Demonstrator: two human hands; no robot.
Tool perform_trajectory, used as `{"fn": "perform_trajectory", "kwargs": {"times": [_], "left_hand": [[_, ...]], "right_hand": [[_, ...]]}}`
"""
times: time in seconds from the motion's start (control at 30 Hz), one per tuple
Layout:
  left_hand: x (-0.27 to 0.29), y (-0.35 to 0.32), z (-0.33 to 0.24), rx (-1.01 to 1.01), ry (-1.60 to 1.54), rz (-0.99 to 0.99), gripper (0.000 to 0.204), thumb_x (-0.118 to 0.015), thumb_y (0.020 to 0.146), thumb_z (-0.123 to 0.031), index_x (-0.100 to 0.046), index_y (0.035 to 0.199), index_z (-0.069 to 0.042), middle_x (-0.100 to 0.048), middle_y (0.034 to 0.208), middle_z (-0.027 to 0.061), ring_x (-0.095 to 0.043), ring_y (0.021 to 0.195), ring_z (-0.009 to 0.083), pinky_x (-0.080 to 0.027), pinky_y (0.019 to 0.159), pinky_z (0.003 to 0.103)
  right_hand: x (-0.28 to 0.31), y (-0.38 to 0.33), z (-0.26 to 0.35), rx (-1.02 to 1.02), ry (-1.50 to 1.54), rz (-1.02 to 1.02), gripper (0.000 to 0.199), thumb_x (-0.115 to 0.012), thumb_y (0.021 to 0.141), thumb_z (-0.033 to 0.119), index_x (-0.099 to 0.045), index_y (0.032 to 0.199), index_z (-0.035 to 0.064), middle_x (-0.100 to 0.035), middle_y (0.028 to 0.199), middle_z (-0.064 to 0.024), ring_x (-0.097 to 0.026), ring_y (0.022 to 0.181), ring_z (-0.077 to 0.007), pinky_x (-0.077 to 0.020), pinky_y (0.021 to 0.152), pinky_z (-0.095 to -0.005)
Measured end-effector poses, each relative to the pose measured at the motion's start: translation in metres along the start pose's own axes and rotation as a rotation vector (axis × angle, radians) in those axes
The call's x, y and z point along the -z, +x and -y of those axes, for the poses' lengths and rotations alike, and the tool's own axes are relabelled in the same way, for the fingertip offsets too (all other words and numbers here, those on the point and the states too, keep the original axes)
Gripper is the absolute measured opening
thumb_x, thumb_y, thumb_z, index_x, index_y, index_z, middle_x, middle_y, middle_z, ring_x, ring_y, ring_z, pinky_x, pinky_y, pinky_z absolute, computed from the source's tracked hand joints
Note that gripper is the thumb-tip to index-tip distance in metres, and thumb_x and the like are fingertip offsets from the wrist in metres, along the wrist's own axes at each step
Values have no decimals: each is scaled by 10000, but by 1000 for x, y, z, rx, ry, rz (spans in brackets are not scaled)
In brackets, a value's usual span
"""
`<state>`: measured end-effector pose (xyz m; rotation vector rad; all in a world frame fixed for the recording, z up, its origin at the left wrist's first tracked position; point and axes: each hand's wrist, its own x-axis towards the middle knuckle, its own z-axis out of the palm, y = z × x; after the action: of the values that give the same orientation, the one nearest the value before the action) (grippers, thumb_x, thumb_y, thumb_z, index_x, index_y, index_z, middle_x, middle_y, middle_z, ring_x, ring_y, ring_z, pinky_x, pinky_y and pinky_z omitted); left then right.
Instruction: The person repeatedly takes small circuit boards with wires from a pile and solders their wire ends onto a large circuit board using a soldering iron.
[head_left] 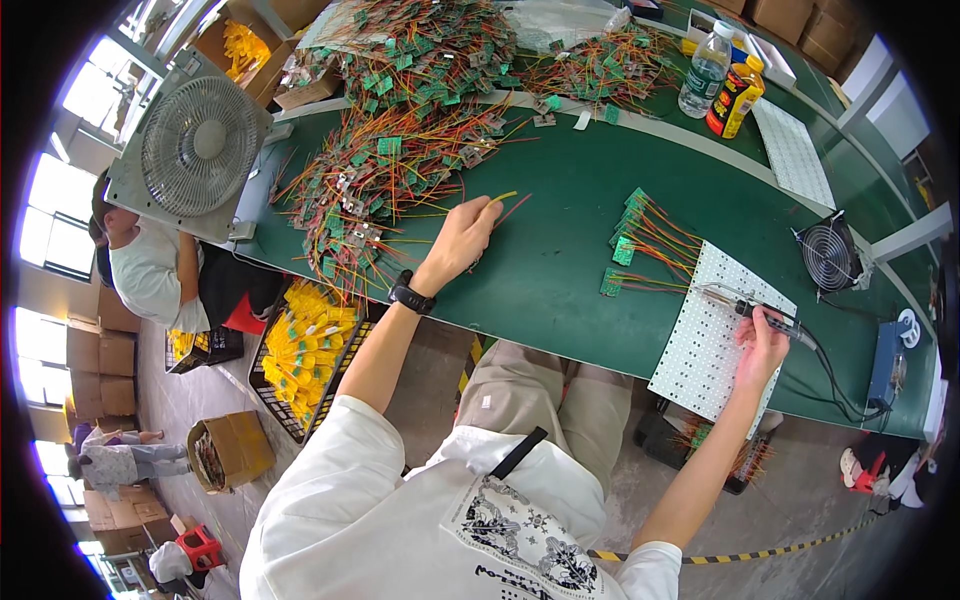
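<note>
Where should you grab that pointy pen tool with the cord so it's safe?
Probably by the dark handle of the soldering iron, where the right hand already grips it, coming from the near side. The thin metal tip points left over the white perforated board, and the cord trails off right, so the middle is the safe part.

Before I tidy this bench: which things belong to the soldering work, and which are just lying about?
In use: soldering iron in right hand; wired boards; perforated plate; wire pile by left hand.
Lying about: water bottle; orange bottle; grey fan.
</note>
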<state>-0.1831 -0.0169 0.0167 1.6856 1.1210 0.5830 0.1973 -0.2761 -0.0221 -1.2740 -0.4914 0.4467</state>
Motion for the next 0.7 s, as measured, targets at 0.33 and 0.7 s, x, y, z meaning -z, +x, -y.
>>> {"fn": "perform_trajectory", "kwargs": {"times": [0.33, 0.7], "left_hand": [[-15, 1, -18, 12, -55, 387, 398, -409, 1030, -315, -396, 717, -70, -391, 646, -24, -460, 572, 98, -424, 556, 276], [-96, -23, -74, -460, 81, 677, 344, -344, 1014, -298, -412, 857, 1, -379, 731, 84, -389, 648, 230, -366, 606, 384]], "right_hand": [[-1, -2, 2, -18, 25, -24, 182, -704, 857, 90, -641, 989, -19, -636, 673, -91, -548, 485, -139, -384, 443, -245], [1, -2, 7, -38, 78, -33, 156, -688, 859, 67, -632, 978, -17, -637, 675, -97, -545, 487, -140, -387, 450, -246]]}}
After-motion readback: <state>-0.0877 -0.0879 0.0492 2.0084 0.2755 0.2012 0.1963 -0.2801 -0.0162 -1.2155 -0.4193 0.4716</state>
